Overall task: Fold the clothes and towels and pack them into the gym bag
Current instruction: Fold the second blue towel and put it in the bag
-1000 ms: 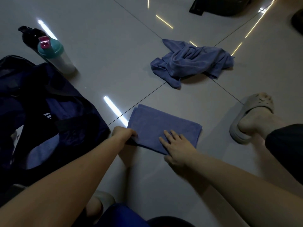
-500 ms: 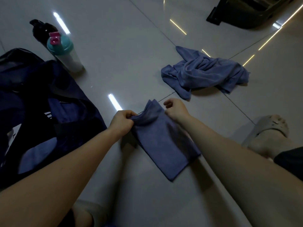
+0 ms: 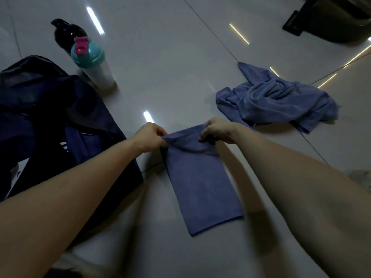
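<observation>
Fingers [image 3: 160,131] of the left hand [image 3: 149,137] are curled tight, pinching the far left corner of the long blue folded terry towel [image 3: 200,183]. The right hand [image 3: 218,130] matches it, fingers [image 3: 206,127] curled over and gripping the far right corner. The held edge is lifted and sags a little between the two hands. The rest of the towel stretches back toward six o'clock over the glossy pale tiled floor [image 3: 170,67], between the forearms; whether its near end touches the tiles I can't tell.

Out at nine o'clock is the dark navy fabric gym bag [image 3: 36,109], right beside the left forearm, mouth gaping open. Inside it are a fold of blue cloth [image 3: 86,145], a dark piece with white stripes [image 3: 63,146], and something pale [image 3: 18,173] down at eight o'clock that I can't make out.

At two o'clock, apart from the hands, a crumpled blue towel [image 3: 277,99] sits in a loose heap on the floor. At eleven o'clock, just beyond the bag, a white shaker bottle with a teal lid and pink flip cap [image 3: 92,63] stands upright, its contents hidden. Right behind it is a black bottle [image 3: 66,31]. At one o'clock, in the corner, there's a dark bulky object [image 3: 331,19], too dim to name.

The count: two hands, two blue towels, two bottles, one bag.
</observation>
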Motion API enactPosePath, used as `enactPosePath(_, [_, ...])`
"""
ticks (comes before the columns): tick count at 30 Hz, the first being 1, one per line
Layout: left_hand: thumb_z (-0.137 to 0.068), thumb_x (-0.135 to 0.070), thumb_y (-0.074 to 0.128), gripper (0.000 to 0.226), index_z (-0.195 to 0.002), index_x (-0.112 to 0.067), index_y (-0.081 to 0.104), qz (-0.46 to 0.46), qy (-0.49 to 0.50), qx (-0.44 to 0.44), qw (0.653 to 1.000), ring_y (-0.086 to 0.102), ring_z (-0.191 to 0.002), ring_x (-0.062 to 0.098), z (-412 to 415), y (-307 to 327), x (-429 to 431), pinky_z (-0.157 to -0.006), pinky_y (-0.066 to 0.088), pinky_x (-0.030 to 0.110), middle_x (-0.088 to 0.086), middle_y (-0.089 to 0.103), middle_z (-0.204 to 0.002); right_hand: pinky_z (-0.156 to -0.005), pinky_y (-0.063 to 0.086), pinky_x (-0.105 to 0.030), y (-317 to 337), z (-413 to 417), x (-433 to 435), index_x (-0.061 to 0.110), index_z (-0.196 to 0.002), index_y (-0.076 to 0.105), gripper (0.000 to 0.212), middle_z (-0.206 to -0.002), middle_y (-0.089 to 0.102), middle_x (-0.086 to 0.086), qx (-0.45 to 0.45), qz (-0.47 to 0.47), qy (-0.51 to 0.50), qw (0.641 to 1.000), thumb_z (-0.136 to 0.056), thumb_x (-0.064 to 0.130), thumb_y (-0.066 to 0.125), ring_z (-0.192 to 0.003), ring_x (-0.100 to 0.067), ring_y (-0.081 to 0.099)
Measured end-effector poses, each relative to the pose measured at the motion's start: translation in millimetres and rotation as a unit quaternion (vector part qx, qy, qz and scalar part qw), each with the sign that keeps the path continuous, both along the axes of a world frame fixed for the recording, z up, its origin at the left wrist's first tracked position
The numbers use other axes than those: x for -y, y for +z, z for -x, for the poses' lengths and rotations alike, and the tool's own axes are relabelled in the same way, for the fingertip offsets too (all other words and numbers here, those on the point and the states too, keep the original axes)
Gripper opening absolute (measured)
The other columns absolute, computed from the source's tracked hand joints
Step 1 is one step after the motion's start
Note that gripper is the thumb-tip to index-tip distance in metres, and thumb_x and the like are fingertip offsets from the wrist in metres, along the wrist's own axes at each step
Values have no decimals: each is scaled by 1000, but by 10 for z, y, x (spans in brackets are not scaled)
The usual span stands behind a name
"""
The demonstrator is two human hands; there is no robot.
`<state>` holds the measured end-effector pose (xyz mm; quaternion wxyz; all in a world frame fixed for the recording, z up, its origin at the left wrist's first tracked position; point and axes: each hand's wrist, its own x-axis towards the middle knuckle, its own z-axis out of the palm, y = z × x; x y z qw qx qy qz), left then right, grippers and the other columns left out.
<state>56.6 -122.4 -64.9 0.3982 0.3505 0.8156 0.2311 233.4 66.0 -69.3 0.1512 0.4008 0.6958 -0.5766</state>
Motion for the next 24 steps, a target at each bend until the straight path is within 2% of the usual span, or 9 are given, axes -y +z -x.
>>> enactPosePath(3, [-69, -3, 79, 13, -78, -12, 76, 0, 25, -27, 999, 56, -62, 16, 103, 0, -130, -60, 45, 25, 0, 65, -63, -65, 45, -37, 81, 14, -135, 5, -84, 59, 19, -80, 54, -16, -16, -14, 7, 1000, -77, -6, 74, -74, -26, 54])
enactPosePath(6, [-75, -9, 76, 11, -80, -18, 74, -27, 33, -67, 997, 60, -64, 17, 176, 76, -300, -57, 42, 22, -2, 68, -69, -60, 48, -35, 186, 96, -217, 6, -85, 61, 21, -77, 59, -16, -39, -110, 18, 993, -76, -8, 74, -68, -25, 57])
enactPosePath(9, [-81, -12, 67, 14, -84, -24, 72, -64, 48, -138, 987, 64, -74, 18, 214, 175, -391, -63, 42, 23, -4, 70, -79, -62, 50, -34, 297, 172, -272, 9, -91, 67, 18, -82, 67, -10, -66, -253, 60, 963, -78, -1, 73, -73, -23, 61])
enactPosePath(11, [-83, -11, 61, 22, -92, -26, 75, -101, 46, -165, 980, 63, -77, 16, 194, 236, -377, -64, 42, 24, -6, 69, -82, -67, 53, -42, 372, 154, -292, 10, -93, 71, 15, -84, 70, -8, -68, -333, 108, 934, -83, 4, 63, -78, -26, 63])
enactPosePath(13, [-86, -12, 57, 26, -96, -26, 77, -125, 24, -172, 977, 64, -78, 15, 159, 279, -314, -63, 44, 23, -6, 71, -82, -74, 52, -45, 447, 74, -261, 12, -101, 73, 26, -94, 73, -9, -67, -382, 135, 912, -88, 8, 51, -86, -29, 63])
enactPosePath(16, [-85, -14, 60, 25, -100, -25, 77, -153, -7, -186, 970, 66, -83, 18, 89, 285, -175, -76, 53, 32, -5, 74, -87, -77, 50, -43, 534, -104, -137, 14, -110, 70, 28, -109, 70, -9, -72, -434, 161, 884, -95, 13, 47, -96, -31, 61])
enactPosePath(19, [-81, -14, 67, 14, -91, -23, 71, -190, -67, -221, 954, 62, -83, 17, -36, 265, -14, -77, 52, 36, -7, 67, -87, -73, 50, -42, 532, -314, -18, 18, -110, 70, 25, -106, 65, -6, -65, -485, 169, 855, -95, 20, 51, -94, -30, 61])
enactPosePath(22, [-83, -11, 66, 12, -90, -21, 68, -200, -133, -238, 941, 57, -82, 15, -185, 218, 144, -73, 50, 34, -7, 60, -87, -68, 51, -40, 515, -556, 170, 20, -106, 76, 24, -99, 68, -3, -78, -487, 165, 854, -90, 20, 58, -87, -28, 64])
enactPosePath(24, [-85, -11, 66, 14, -94, -20, 71, -201, -143, -240, 939, 58, -84, 16, -265, 156, 258, -73, 50, 34, -6, 61, -89, -71, 53, -40, 506, -720, 326, 17, -105, 77, 22, -100, 71, -4, -83, -471, 156, 864, -88, 17, 62, -83, -28, 66])
